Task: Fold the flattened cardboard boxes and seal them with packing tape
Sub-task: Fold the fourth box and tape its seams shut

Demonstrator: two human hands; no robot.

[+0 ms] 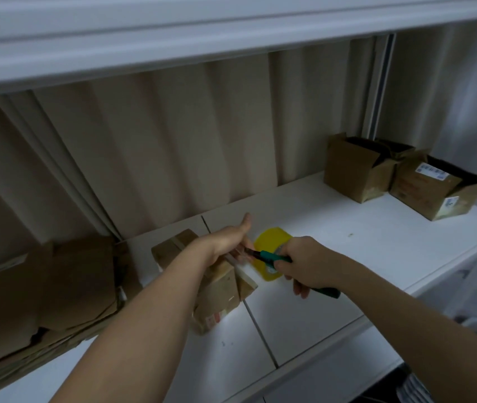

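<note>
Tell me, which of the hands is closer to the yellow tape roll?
Right. The right hand is touching the yellow tape roll, gripping green-handled scissors. The left hand is beside it, over the box.

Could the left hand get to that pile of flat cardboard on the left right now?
Probably not at once: the left hand is busy holding the tape strip over the small box. Otherwise the way to the flat cardboard pile looks free.

Both forearms bare, no sleeves in view; left hand [231, 242] and right hand [307, 263] ungloved, no rings or watch.
</note>
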